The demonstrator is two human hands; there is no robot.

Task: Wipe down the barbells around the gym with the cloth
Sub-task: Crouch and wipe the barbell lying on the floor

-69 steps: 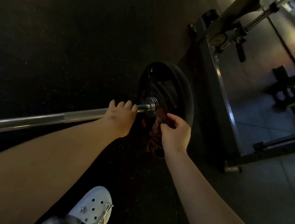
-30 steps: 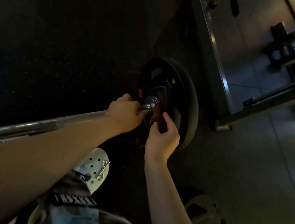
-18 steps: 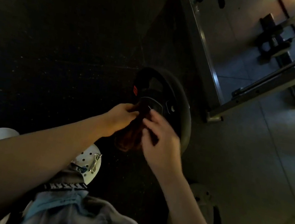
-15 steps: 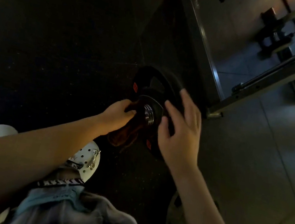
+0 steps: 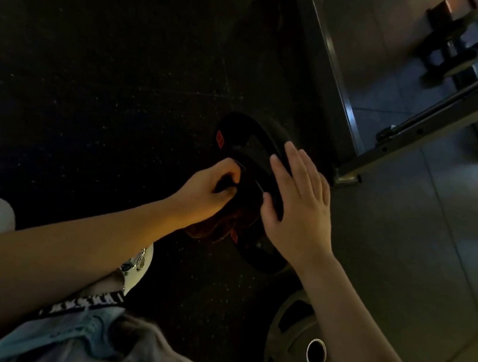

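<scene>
Head view: wiping is judged to be in progress at one end of this bar only, with the dark reddish-brown cloth (image 5: 218, 228) bunched at the hub of the black round weight plates (image 5: 261, 135). The end of the barbell is probably covered there, too dark to confirm, and the other bars in the gym are taken as left to do. The left hand (image 5: 203, 194) is curled tightly round the cloth at the hub, while the right hand (image 5: 300, 203) is laid flat against the plates' rim, fingers straight, nothing held.
</scene>
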